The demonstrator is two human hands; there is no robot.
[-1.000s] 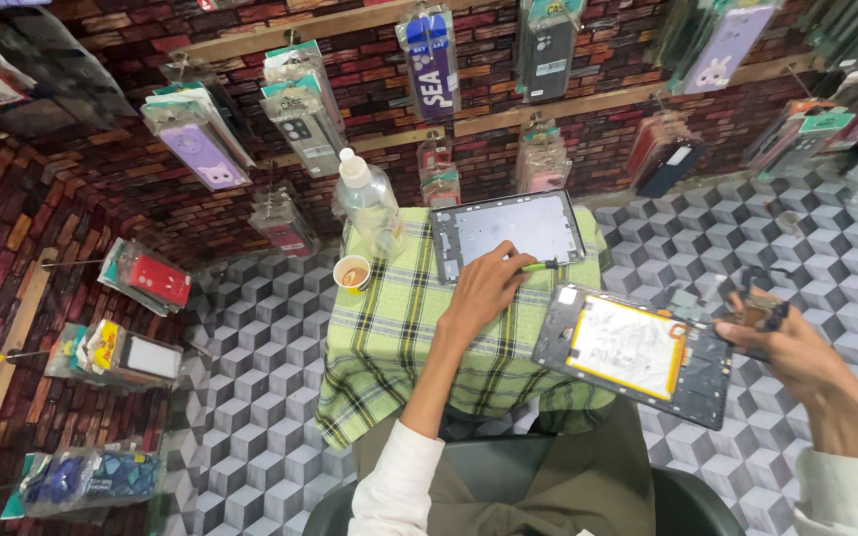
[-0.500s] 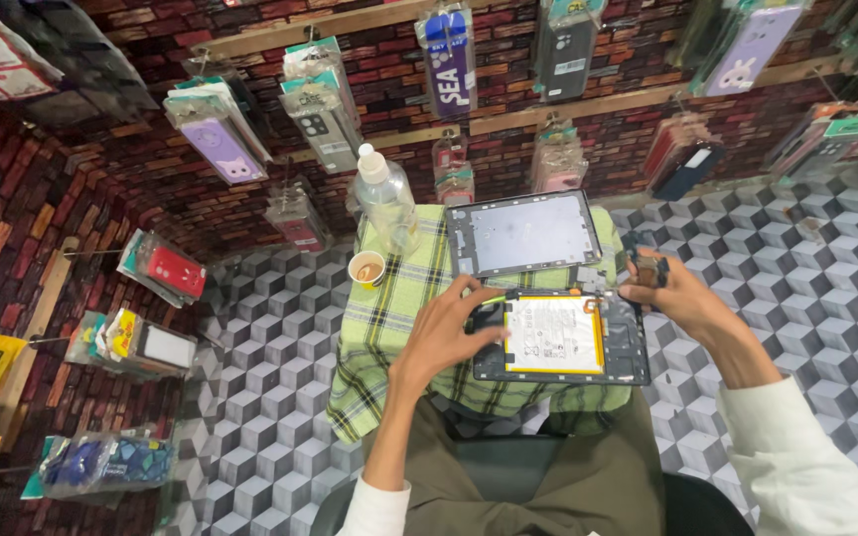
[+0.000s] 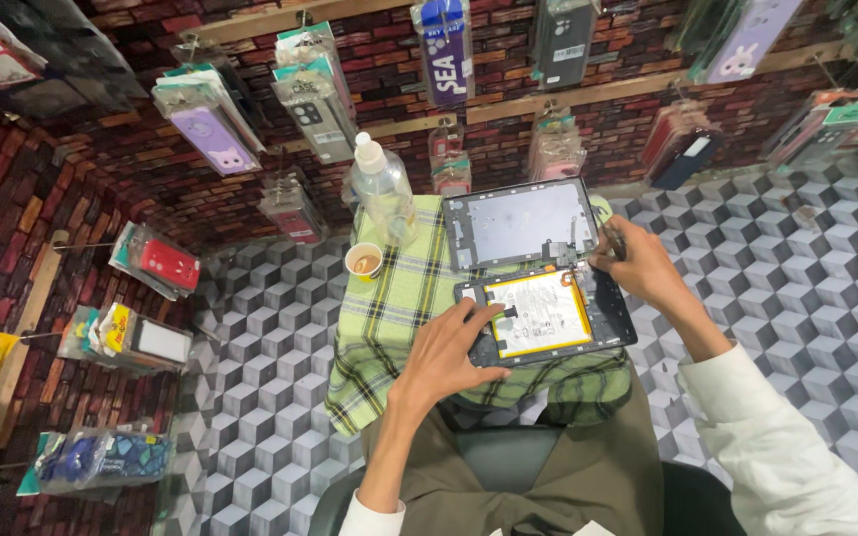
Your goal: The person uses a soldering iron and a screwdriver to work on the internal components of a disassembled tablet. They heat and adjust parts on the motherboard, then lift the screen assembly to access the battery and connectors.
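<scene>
Tablet [image 3: 545,317] lies opened, yellow battery showing, w/ left hand [image 3: 446,349] pressing it.

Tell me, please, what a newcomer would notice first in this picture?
First, the opened tablet with its yellow-edged battery, lying on the green checked cloth in the middle; the left hand presses its near corner, and the right hand holds a small dark tool at its far right corner. Behind it lie a grey tablet back, a clear bottle and a small cup.
</scene>
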